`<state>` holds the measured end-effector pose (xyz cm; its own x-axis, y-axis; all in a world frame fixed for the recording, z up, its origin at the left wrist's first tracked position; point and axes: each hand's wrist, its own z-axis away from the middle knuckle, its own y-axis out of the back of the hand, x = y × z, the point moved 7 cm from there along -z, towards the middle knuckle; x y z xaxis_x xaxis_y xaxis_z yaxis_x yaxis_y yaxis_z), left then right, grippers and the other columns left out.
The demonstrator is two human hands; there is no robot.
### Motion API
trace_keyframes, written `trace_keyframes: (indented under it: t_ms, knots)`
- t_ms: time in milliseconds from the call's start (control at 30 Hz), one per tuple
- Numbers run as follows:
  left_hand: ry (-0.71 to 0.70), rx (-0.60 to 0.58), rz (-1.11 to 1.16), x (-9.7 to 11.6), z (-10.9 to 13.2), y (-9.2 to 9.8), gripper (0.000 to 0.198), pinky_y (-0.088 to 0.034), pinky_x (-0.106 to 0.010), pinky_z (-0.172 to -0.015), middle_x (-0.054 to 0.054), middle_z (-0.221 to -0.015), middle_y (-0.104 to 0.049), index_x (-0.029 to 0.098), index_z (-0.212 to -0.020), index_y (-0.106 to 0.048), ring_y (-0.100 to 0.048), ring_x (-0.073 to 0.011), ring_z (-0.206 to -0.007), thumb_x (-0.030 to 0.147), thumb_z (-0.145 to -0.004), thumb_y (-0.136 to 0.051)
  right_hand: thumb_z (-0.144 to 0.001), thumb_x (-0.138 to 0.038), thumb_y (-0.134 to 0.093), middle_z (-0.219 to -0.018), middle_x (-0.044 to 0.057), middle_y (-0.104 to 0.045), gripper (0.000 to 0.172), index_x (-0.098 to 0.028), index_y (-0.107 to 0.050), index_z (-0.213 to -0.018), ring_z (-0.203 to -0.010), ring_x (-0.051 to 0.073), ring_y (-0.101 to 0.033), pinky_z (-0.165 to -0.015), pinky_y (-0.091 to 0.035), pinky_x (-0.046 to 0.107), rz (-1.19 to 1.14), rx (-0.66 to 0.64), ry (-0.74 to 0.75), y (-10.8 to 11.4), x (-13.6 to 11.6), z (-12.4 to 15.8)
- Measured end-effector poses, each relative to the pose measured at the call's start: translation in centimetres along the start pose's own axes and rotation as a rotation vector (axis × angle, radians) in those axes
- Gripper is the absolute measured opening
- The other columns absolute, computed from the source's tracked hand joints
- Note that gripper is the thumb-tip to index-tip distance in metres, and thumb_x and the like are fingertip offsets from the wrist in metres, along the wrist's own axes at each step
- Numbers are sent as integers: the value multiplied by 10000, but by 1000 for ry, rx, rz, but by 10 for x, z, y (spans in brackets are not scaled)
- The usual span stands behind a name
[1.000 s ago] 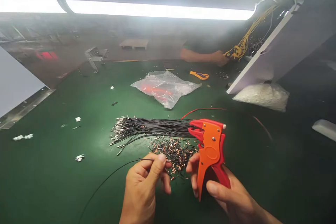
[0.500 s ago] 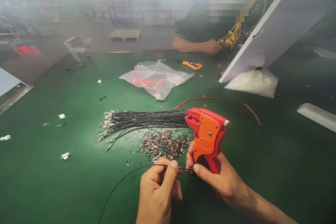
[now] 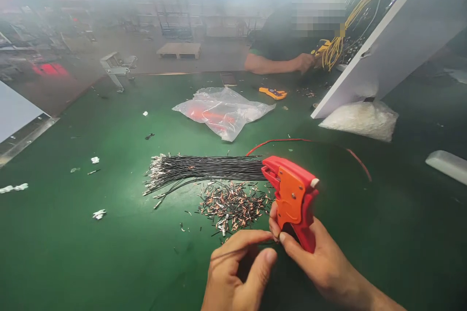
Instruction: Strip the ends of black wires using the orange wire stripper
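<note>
Holds the stripper [image 3: 291, 206] clamped in the right hand [image 3: 324, 263], upright but leaning, with nose toward the worktop's [image 3: 127, 262] left edge — on that side, just beside, the left hand [image 3: 226, 272] with thumb and forefinger apart; beyond, toward the far edge, the bundle [image 3: 219, 167].

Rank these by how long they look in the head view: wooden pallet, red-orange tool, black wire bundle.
1. Black wire bundle
2. Red-orange tool, perhaps exaggerated by nearness
3. Wooden pallet

So the wire bundle [image 3: 215, 167] lies on the desk [image 3: 109, 262], scrap pile [image 3: 235, 204] just in front, plastic bag [image 3: 223, 112] behind, pliers [image 3: 273, 93] behind the bag's right corner, wire stripper [image 3: 294, 194] right of the scrap pile.
</note>
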<state>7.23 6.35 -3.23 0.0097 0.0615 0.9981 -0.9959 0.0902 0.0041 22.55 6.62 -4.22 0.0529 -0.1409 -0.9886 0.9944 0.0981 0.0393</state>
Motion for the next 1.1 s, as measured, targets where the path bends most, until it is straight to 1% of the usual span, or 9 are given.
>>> trace_keyframes:
  t_ms: [100, 267, 400, 567, 633, 733, 833, 933, 1100]
  knots:
    - [-131, 15, -78, 5, 1, 0, 155, -453, -228, -648, 1, -717, -716, 259, -832, -782, -610, -136, -647, 266, -882, -636, -903, -236, -518, -876, 20, -563, 93, -229, -536, -995, -808, 197, -550, -794, -485, 355, 45, -20, 8, -3, -4, 1]
    - [-68, 62, -113, 0, -4, 4, 225, -433, -227, -602, 14, -620, -631, 217, -700, -718, -542, -126, -566, 283, -893, -624, -842, -204, -552, -823, 6, -547, 82, -222, -536, -920, -774, 189, -547, -789, -494, 352, 88, 18, -20, -6, -14, 0]
    - [-14, 56, -92, -5, -4, 3, 293, -369, -227, -530, 29, -591, -550, 203, -635, -652, -478, -108, -515, 310, -904, -605, -838, -200, -553, -833, 15, -563, 118, -220, -552, -954, -783, 198, -571, -778, -513, 355, 107, 19, -20, -6, -15, 0]
    - [-31, 82, -141, -15, -3, 3, 301, -395, -234, -601, 37, -598, -521, 206, -634, -630, -470, -113, -536, 318, -911, -603, -849, -194, -548, -848, 23, -585, 88, -225, -549, -931, -748, 191, -579, -717, -519, 333, 162, -26, 6, -9, -16, 3]
    - [-71, 100, -170, -16, -1, 2, 308, -394, -239, -616, 31, -618, -541, 208, -635, -621, -490, -118, -564, 315, -922, -592, -851, -194, -544, -850, 24, -591, 99, -223, -552, -945, -749, 191, -584, -721, -521, 333, 177, -29, -2, -10, -15, 3]
    - [-203, 151, -249, -9, 2, 4, 278, -386, -254, -640, 29, -620, -572, 213, -656, -620, -491, -130, -593, 268, -927, -586, -855, -212, -536, -847, 23, -593, 110, -223, -554, -963, -745, 191, -589, -716, -524, 333, 184, -28, 5, -10, -16, 3]
    - [-327, 178, -330, 1, 5, 4, 236, -383, -274, -659, 28, -614, -585, 216, -683, -623, -479, -141, -608, 206, -916, -591, -851, -235, -526, -795, 13, -582, 28, -236, -526, -879, -700, 190, -577, -648, -495, 323, 232, -42, 16, -11, -17, 3]
    - [-357, 184, -355, 4, 5, 5, 265, -381, -285, -641, 19, -608, -585, 215, -666, -600, -477, -148, -607, 208, -929, -572, -846, -237, -523, -739, 5, -573, 67, -252, -475, -803, -652, 191, -561, -584, -446, 317, 286, -42, 33, -12, -19, 5]
    - [-418, 206, -350, 1, 9, 3, 242, -382, -288, -671, 31, -624, -576, 223, -699, -576, -479, -149, -629, 186, -937, -555, -839, -189, -544, -716, -6, -554, 79, -263, -525, -861, -611, 191, -525, -581, -457, 310, 307, -30, 123, -11, -25, 7]
